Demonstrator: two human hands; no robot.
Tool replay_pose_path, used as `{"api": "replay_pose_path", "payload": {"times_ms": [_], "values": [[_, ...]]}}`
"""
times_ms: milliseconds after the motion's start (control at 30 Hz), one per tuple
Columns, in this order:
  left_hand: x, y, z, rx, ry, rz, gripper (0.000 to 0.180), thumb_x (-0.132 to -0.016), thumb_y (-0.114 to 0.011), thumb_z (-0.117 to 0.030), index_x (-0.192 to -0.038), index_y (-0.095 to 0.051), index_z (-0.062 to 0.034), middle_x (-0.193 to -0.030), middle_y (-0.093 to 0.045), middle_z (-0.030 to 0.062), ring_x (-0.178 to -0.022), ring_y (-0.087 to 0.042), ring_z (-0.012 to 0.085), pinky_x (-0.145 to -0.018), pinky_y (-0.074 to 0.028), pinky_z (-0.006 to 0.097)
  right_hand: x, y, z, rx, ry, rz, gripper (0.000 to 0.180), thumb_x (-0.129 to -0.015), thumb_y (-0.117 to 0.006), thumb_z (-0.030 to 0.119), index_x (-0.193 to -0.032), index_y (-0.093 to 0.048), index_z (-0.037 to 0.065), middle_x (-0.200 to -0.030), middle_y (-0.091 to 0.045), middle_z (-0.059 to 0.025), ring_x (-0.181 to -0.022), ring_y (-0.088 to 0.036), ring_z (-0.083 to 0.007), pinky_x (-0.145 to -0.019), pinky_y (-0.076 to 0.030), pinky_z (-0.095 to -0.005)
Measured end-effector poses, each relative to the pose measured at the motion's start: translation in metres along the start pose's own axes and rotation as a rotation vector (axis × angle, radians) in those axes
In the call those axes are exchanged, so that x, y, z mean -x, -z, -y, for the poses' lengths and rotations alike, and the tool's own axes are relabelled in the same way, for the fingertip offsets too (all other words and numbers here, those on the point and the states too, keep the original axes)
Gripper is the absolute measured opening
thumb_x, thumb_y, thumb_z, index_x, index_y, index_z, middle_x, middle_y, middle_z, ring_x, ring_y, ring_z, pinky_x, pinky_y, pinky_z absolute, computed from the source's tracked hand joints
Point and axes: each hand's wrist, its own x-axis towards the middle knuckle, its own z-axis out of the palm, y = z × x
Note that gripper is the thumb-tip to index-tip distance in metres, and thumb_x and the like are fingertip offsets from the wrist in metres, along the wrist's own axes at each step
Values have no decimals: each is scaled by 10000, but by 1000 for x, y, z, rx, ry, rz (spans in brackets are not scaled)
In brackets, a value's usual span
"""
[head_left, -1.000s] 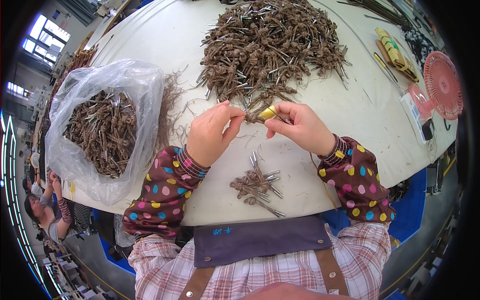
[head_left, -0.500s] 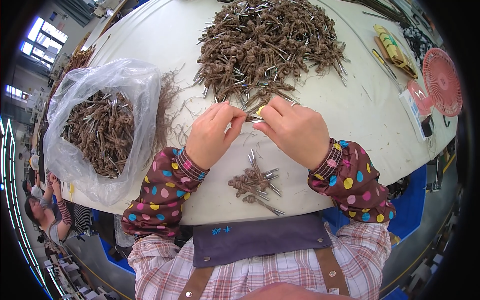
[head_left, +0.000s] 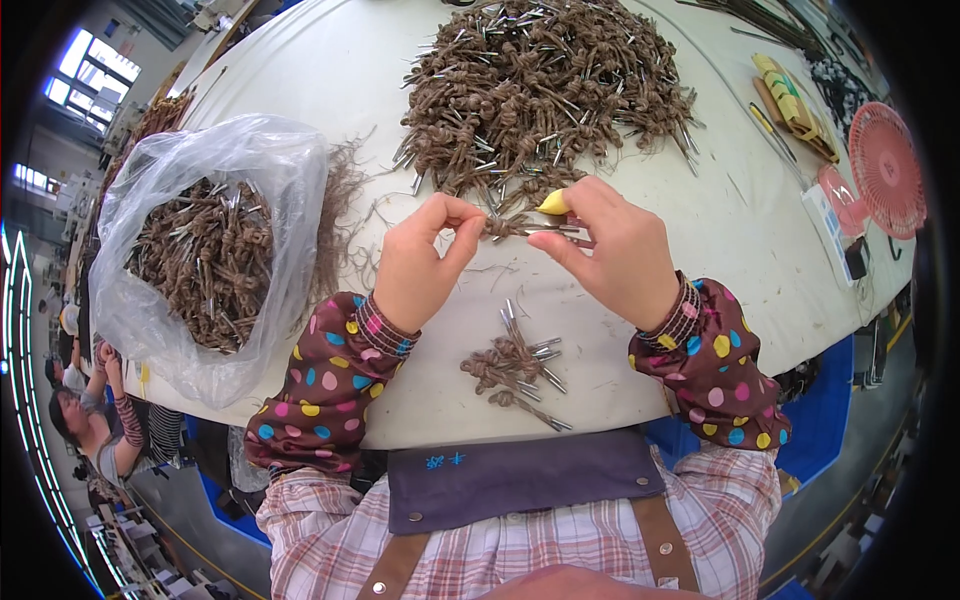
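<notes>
My left hand [head_left: 425,260] and my right hand [head_left: 610,250] together pinch one knotted brown cord with metal tips [head_left: 515,228], stretched between them above the white table [head_left: 330,70]. A yellow cap [head_left: 552,204] covers a fingertip of the right hand. Just beyond the hands lies a big heap of the same knotted cords [head_left: 540,90]. A small pile of several such cords [head_left: 515,368] rests on the table near its front edge, between my forearms.
A clear plastic bag [head_left: 205,240] full of the brown cords sits at the left, with loose brown fibre [head_left: 345,200] beside it. A pink round fan [head_left: 885,165] and yellow tools [head_left: 790,95] lie at the far right. Other people sit low at the left.
My right hand has shifted a little and both hands now hold the cord pulled out straighter between them. The piles have not moved.
</notes>
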Motion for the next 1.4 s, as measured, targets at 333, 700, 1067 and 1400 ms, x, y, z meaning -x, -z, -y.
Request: {"api": "replay_pose_path", "payload": {"times_ms": [333, 700, 1067, 1400], "values": [[-2, 3, 8, 584, 412, 246, 175, -938, -538, -159, -1014, -548, -2, -896, -601, 16, -823, -569, 96, -780, -450, 228, -2, -1, -15, -653, -501, 182, 232, -787, -716, 185, -879, -613, 0, -706, -609, -37, -595, -538, -82, -552, -439, -229], [-4, 6, -14, -102, -73, 325, 147, -807, -672, -101, -948, -690, -65, -840, -630, 87, -730, -613, 211, -652, -493, 296, 6, -9, -4, -346, -18, 109, 155, -782, -713, 71, -901, -619, 40, -689, -539, -22, -550, -440, -56, -486, -370, -211], [-1, 5, -7, 143, 123, 321, 132, -792, -667, -40, -920, -696, -21, -832, -684, 102, -723, -662, 169, -650, -512, 270, 8, -17, -6, -773, -408, 108, 176, -788, -724, 148, -879, -626, 33, -671, -574, 10, -524, -407, -33, -487, -368, -207], [3, 0, -15, -36, 7, 188, 47, -847, -622, -28, -865, -623, 15, -787, -666, 57, -730, -641, 94, -663, -500, 215, 5, -13, -14, -792, -325, 132, 174, -800, -716, 140, -898, -627, 29, -683, -562, 33, -544, -382, -16, -492, -341, -193]]}}
